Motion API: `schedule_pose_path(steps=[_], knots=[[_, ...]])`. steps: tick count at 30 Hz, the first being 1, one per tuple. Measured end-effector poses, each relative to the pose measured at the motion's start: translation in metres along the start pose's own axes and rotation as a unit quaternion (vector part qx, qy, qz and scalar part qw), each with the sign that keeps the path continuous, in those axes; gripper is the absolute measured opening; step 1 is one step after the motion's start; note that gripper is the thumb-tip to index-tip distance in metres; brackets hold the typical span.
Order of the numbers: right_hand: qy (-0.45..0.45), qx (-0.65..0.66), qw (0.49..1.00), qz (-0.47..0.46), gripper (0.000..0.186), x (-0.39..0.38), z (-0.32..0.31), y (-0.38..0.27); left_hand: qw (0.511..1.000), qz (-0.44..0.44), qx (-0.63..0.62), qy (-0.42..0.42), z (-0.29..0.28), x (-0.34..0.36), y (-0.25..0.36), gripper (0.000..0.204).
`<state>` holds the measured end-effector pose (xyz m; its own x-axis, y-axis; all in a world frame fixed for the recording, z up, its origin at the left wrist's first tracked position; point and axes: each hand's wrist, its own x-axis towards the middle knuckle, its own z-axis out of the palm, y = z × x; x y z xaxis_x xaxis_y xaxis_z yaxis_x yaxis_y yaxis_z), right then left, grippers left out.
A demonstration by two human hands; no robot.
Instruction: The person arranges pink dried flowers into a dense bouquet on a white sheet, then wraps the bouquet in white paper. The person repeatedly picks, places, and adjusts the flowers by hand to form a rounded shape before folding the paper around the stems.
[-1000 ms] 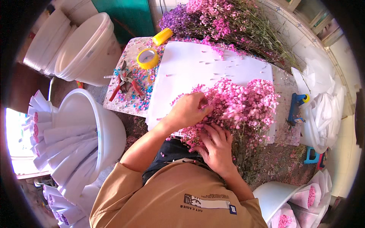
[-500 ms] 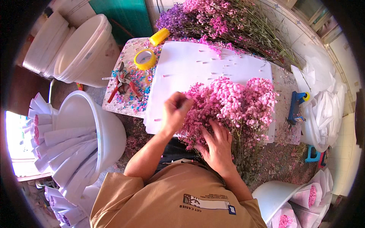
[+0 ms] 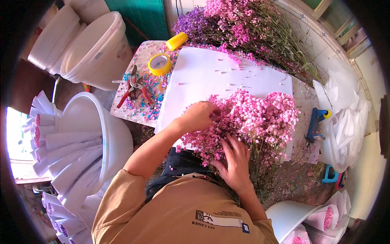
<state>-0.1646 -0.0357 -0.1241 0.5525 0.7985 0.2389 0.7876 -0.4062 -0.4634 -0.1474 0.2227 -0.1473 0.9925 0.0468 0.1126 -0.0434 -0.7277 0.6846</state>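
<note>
A big bunch of pink baby's breath (image 3: pixel 260 116) lies over the near part of the white paper sheets (image 3: pixel 203 77), its green stems hanging off the table's near edge. My left hand (image 3: pixel 199 116) is in among the blossoms on the bunch's left side, fingers bent and closed on some of them; the fingertips are partly hidden. On the near side of the bunch rests my right hand (image 3: pixel 235 164), its fingers stretched and the thumb spread apart against the flowers. Loose petals dot the paper beyond the bunch.
Red-handled pruning shears (image 3: pixel 136 91), a yellow tape roll (image 3: pixel 159 64) and another roll (image 3: pixel 176 41) lie at the table's left. A blue tape dispenser (image 3: pixel 315 124) stands right. More flowers (image 3: pixel 252 28) lie behind. A white bucket (image 3: pixel 115 134) holds paper-wrapped bunches.
My left hand has moved right and slightly nearer, from the bunch's left edge into its blossoms. The right hand still rests on the near side, a little lower in the picture.
</note>
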Motion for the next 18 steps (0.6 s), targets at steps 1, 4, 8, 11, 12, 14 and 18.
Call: schedule_pose_path(steps=[1,4,8,11,12,14,18], knots=[[-0.001,0.002,1.000,0.000,0.071,0.000,-0.001,0.001,0.998,0.027,0.056,-0.002,0.005,0.000,-0.004,0.016],[0.013,0.042,0.999,-0.001,0.071,-0.001,-0.005,0.009,0.995,0.016,0.095,-0.009,0.008,0.005,-0.004,0.016],[0.108,0.194,0.974,0.054,0.069,-0.006,-0.014,0.021,0.997,-0.049,-0.035,0.052,0.000,0.006,0.002,0.019],[0.148,0.257,0.949,0.102,0.064,-0.002,-0.020,0.024,0.971,-0.109,-0.204,0.066,-0.021,0.007,0.023,0.015],[0.149,0.257,0.949,0.107,0.065,-0.002,-0.021,0.026,0.970,-0.082,-0.223,0.043,-0.022,0.008,0.026,0.016],[0.147,0.255,0.950,0.109,0.062,-0.002,-0.022,0.027,0.966,-0.029,-0.257,0.001,-0.022,0.011,0.032,0.017],[0.128,0.153,0.976,0.081,0.055,0.000,-0.030,0.026,0.995,-0.011,-0.095,-0.031,-0.008,0.031,0.052,0.026]])
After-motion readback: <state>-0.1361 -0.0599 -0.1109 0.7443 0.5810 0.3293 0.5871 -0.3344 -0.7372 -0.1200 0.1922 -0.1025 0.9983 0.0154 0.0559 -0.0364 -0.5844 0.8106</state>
